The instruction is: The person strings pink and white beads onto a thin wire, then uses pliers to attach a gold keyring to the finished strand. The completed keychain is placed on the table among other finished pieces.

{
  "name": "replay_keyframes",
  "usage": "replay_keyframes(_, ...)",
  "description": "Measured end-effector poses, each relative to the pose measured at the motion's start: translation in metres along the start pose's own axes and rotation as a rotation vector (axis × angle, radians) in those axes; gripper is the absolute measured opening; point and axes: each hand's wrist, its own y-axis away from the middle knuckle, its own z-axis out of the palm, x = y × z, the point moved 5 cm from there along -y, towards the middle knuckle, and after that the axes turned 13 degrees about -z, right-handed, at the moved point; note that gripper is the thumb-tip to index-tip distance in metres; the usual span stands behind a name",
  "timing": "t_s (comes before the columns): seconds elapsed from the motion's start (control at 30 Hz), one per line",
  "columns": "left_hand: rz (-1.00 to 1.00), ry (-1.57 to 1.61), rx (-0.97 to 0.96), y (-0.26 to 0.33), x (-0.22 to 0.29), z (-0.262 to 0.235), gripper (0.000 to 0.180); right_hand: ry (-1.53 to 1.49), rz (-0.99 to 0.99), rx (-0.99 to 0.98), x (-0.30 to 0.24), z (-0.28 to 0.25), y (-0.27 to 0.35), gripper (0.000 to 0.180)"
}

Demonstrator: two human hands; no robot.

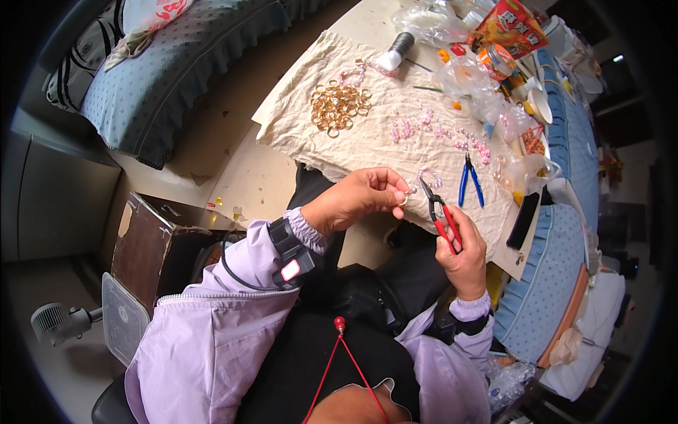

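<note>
My left hand (361, 198) pinches a small gold ring (404, 201) between thumb and fingers, just above the near edge of a beige cloth (381, 141). My right hand (462, 258) grips red-handled pliers (439, 214), and their dark jaws point up to the ring and a pink bead loop (429, 177). A pile of gold rings (340, 106) lies on the cloth at the far left. Loose pink beads (438, 133) are scattered across its middle. Blue-handled pliers (470, 181) rest on the cloth to the right of my hands.
Clear plastic bags (459, 74), a thread spool (397, 49) and an orange snack packet (514, 25) crowd the table's far side. A black flat object (524, 220) lies at the right edge. A brown box (152, 247) and small fan (60, 321) stand at lower left.
</note>
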Motion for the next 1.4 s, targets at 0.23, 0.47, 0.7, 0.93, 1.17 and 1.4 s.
replay_keyframes(0.23, 0.018, 0.003, 0.005, 0.002, 0.003, 0.001, 0.018, 0.0, 0.027, -0.007, -0.001, 0.001, -0.002, 0.058)
replay_keyframes(0.47, -0.054, -0.077, 0.01, -0.002, -0.006, 0.006, 0.013, -0.068, 0.061, -0.025, 0.0, 0.008, -0.005, 0.057)
replay_keyframes(0.7, 0.086, 0.054, 0.126, -0.001, -0.003, -0.007, 0.011, -0.056, 0.084, -0.036, -0.002, 0.008, 0.006, 0.056)
replay_keyframes(0.93, 0.044, 0.135, 0.065, -0.002, -0.01, -0.002, 0.012, -0.047, 0.106, -0.008, 0.003, 0.002, 0.013, 0.057)
replay_keyframes(1.17, -0.009, 0.046, 0.023, 0.004, -0.006, 0.003, 0.021, -0.007, 0.046, 0.001, 0.003, -0.002, 0.009, 0.058)
replay_keyframes(1.4, -0.07, 0.025, 0.064, 0.003, -0.006, 0.0, 0.022, 0.007, 0.051, -0.012, 0.002, -0.002, 0.009, 0.059)
